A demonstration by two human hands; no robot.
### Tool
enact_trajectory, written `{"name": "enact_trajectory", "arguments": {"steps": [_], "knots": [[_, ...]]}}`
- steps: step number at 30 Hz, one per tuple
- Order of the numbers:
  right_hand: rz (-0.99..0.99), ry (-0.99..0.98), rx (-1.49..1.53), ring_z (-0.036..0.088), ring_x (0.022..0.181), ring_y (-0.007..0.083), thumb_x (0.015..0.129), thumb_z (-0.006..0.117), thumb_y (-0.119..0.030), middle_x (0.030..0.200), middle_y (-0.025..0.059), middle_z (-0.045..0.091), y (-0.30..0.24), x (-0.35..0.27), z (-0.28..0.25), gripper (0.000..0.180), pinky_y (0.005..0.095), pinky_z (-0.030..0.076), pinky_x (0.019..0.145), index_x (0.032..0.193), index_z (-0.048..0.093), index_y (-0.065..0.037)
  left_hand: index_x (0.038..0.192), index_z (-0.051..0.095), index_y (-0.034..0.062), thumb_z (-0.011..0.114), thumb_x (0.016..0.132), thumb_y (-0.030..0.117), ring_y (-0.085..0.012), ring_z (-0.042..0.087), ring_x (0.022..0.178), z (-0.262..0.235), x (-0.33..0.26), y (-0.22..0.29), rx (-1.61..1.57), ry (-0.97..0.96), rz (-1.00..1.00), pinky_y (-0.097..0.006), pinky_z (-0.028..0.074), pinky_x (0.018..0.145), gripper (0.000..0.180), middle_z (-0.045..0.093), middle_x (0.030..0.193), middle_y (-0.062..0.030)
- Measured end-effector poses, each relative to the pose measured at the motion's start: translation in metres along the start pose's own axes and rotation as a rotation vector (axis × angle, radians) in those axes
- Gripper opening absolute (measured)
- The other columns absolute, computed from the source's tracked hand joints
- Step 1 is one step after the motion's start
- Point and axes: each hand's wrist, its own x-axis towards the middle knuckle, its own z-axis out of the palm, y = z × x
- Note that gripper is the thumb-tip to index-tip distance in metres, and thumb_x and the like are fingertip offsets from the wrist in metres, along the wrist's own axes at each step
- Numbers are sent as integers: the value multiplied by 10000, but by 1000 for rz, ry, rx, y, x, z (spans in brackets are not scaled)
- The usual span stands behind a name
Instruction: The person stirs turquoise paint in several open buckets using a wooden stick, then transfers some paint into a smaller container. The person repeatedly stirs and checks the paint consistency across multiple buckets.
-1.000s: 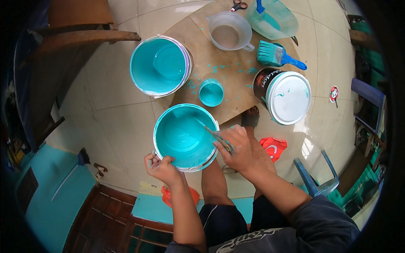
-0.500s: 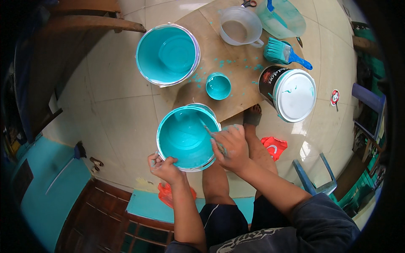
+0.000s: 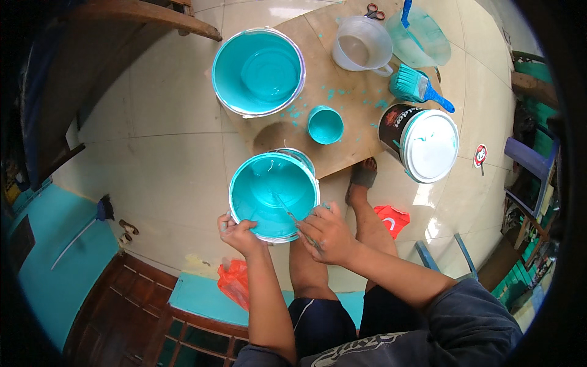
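A paint bucket, coated inside with turquoise paint, is tilted so that its mouth faces me. My left hand grips its lower left rim, thumb over the edge. In my right hand, fingers closed, is a thin paint-smeared stick-like tool whose exact kind I cannot make out. Its tip reaches into the bucket, near the middle of the turquoise inside. Paint smudges mark the fingers of my right hand.
Brown cardboard carries a larger turquoise-coated bucket, a small paint cup, a clear jug, scissors, a blue-handled brush and a translucent tub. A lidded paint pail stands right.
The tool has swung from the bucket's right inner wall toward its lower middle, with my right hand moving lower. My left hand still grips the rim. The view has shifted slightly.
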Motion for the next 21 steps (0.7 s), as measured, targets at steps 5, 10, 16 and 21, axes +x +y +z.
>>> {"name": "enact_trajectory", "arguments": {"steps": [5,10,16,21], "knots": [[-103,16,-19,561,884,231,736,743,-119,930,68,641,-13,-1,-10,297,411,392,773,1005,693,-4,899,445,18,470,439,-160,-302,622,812,-14,18,-7,-79,1,-30,-362,542,690,494,593,903,-170],[-137,5,12,560,887,237,718,757,-115,969,79,640,-24,-3,-9,330,410,394,754,1021,690,-1,890,439,25,467,418,-149,-296,621,781,-32,40,-1,-101,-69,-26,-351,545,655,504,600,885,-167],[-114,65,65,554,869,241,710,758,-99,928,72,623,-24,-9,-5,328,406,394,752,1016,689,-7,877,457,18,474,416,-148,-264,620,730,-33,42,-2,-75,-120,-26,-345,544,644,490,606,829,-137],[-53,80,27,550,846,258,717,741,-78,902,79,616,-20,-16,-11,308,418,397,755,1012,683,-12,896,479,4,493,444,-170,-242,625,745,-23,34,-20,-86,-168,-45,-334,543,671,485,626,860,-134]]}}
